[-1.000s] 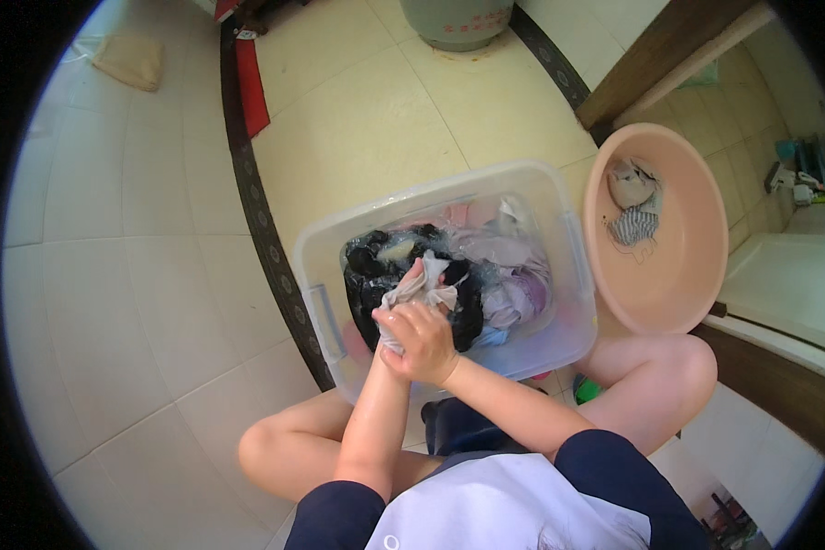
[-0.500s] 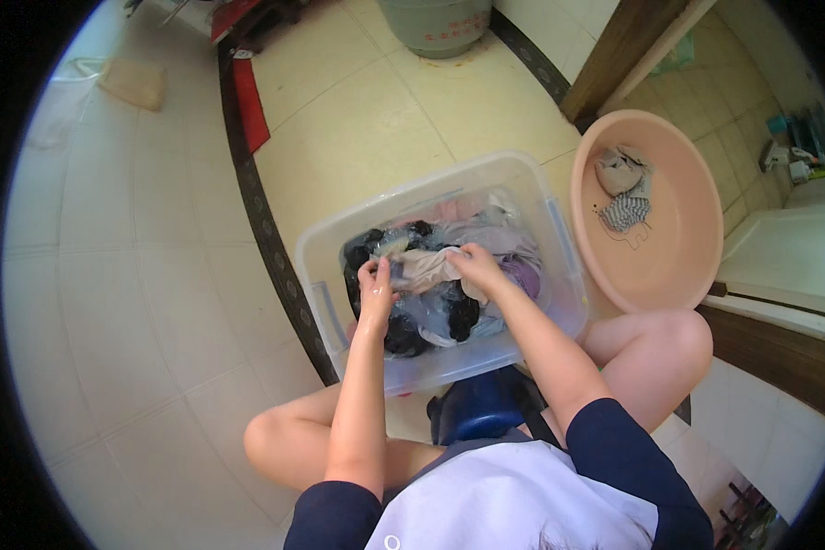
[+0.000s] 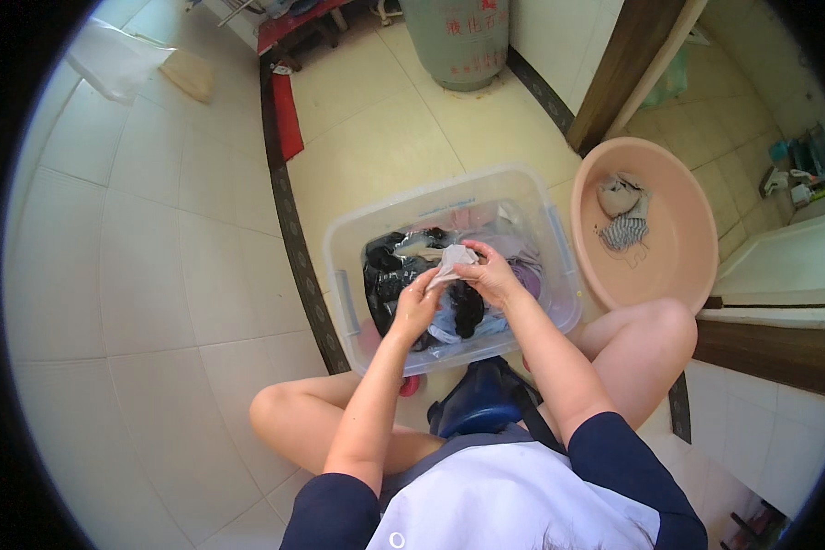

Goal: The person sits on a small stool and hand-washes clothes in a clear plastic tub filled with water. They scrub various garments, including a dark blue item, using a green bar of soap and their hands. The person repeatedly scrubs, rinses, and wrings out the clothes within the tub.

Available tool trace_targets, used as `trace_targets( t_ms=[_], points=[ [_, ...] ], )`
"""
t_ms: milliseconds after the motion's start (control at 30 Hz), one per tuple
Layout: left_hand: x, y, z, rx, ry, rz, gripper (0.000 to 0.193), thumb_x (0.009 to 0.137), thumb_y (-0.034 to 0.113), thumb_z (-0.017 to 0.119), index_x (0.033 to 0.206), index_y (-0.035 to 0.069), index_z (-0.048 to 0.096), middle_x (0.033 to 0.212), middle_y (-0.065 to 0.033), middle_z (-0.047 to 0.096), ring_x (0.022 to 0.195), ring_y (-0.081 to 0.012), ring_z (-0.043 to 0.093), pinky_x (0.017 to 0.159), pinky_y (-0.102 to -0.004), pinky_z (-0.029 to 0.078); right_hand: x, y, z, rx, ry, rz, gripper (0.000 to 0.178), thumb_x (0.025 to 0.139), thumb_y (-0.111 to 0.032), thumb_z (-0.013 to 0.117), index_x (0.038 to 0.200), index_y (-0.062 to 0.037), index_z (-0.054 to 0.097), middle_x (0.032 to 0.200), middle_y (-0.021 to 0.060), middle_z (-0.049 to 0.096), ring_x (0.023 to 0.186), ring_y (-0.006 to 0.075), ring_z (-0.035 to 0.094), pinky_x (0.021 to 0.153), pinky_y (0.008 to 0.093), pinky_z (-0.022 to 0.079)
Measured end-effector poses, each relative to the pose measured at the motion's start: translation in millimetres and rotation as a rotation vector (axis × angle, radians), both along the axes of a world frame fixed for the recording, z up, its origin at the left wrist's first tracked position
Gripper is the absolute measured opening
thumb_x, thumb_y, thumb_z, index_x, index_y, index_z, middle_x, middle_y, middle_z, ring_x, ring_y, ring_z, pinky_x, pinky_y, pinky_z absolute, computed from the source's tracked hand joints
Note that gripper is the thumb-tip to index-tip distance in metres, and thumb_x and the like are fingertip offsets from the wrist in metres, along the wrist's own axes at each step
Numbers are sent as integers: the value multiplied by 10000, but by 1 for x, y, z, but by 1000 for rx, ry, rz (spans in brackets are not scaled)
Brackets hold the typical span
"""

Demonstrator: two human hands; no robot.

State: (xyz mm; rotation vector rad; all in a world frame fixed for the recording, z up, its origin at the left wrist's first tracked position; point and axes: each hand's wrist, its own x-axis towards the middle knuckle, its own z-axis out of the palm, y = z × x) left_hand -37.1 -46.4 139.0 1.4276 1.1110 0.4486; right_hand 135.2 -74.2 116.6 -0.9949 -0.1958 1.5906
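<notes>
A bunched, pale, wet cloth [image 3: 453, 260] is held up between my two hands over a clear plastic tub [image 3: 348, 240]. My left hand [image 3: 419, 304] pinches its lower left end. My right hand [image 3: 491, 275] is closed on its right side, fingers curled around the fabric. What kind of garment it is, I cannot tell. Below, several clothes soak in water: black fabric [image 3: 390, 280], light blue fabric [image 3: 445, 325], purple fabric [image 3: 527, 277] and a greyish lilac piece [image 3: 515, 249].
Right of the tub stands a peach basin [image 3: 676, 229] with a grey garment and a striped cloth [image 3: 623, 232] inside. A green gas cylinder [image 3: 458, 46] stands at the far side. A dark blue stool [image 3: 475, 412] is beneath me. Tiled wall [image 3: 147, 275] bounds the left.
Both hands have drawn closer together, and the pale cloth, stretched out before, is now bunched between them. The view has shifted, showing more of the far floor and cylinder.
</notes>
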Motion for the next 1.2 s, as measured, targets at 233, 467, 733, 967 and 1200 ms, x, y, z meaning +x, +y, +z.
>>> trace_targets(
  t_ms=[233, 467, 733, 967, 1200],
  points=[
    [-43, 38, 50, -109, -24, 317, 353, 935, 388, 443, 1145, 146, 592, 897, 31, 578, 857, -90, 525, 685, -237, 434, 51, 7, 16, 7, -374, -10, 282, 774, -87, 678, 1029, -11, 583, 885, 56, 631, 759, 124, 581, 639, 238, 459],
    [-48, 30, 23, 598, 140, 19, 132, 874, 131, 560, 918, 29, 631, 939, -99, 566, 943, -250, 544, 786, -355, 449, 62, 1, -1, -208, -755, -141, 326, 750, -129, 695, 1039, -81, 551, 850, 77, 591, 762, 176, 584, 706, 288, 470],
    [-63, -23, -52, 639, 634, -487, 207, 711, 78, 625, 915, 96, 646, 951, -128, 584, 942, -335, 555, 783, -418, 459, 28, -46, -43, 180, -1787, 650, 216, 696, -30, 585, 891, -87, 658, 924, 162, 614, 915, 361, 585, 770, 438, 483],
    [-52, -26, -96, 532, 643, -526, 173, 705, 79, 616, 878, 81, 625, 888, -134, 600, 913, -317, 576, 774, -415, 465, 6, -39, -77, 162, -1817, 980, 125, 683, -25, 567, 769, -30, 658, 875, 156, 626, 870, 337, 609, 732, 431, 501],
    [-49, -12, -118, 389, 802, -491, 98, 730, 142, 636, 761, 53, 613, 830, -150, 616, 854, -334, 584, 731, -427, 466, 10, -34, -95, 319, -1952, 1029, 142, 737, -89, 529, 751, -55, 667, 860, 140, 641, 807, 326, 621, 680, 413, 506]
  ],
)
